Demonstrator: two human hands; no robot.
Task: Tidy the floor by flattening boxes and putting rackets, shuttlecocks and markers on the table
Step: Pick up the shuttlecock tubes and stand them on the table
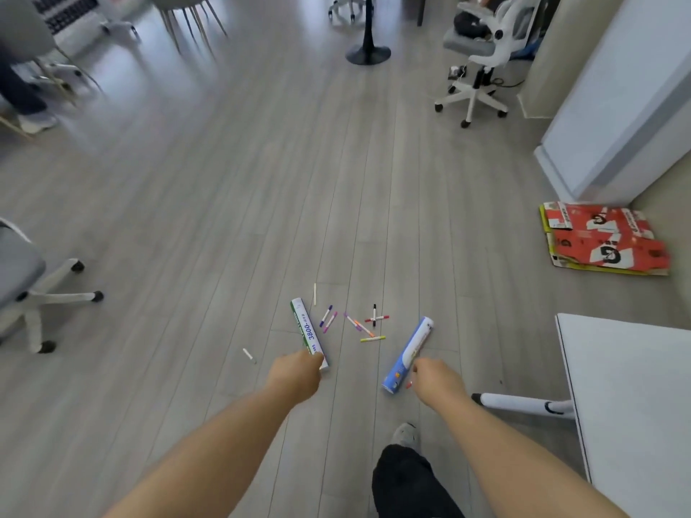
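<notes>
Two shuttlecock tubes lie on the grey wood floor. My left hand (pixel 297 375) is curled over the near end of the green-and-white tube (pixel 304 327). My right hand (pixel 435 379) is curled against the near right side of the blue tube (pixel 409 353). Its fingers are hidden, and a small red marker end (pixel 408 385) shows at its edge. Several coloured markers (pixel 359 325) lie scattered between the tubes, and a white one (pixel 248 355) lies apart to the left. Flattened red and yellow boxes (pixel 605 241) are stacked by the right wall.
A white table (pixel 635 405) stands at the right, its leg (pixel 523 403) close to my right arm. My foot (pixel 405 435) is below the blue tube. Office chairs stand at the left (pixel 33 289) and far right (pixel 478 69). A black stand base (pixel 368 54) is far ahead.
</notes>
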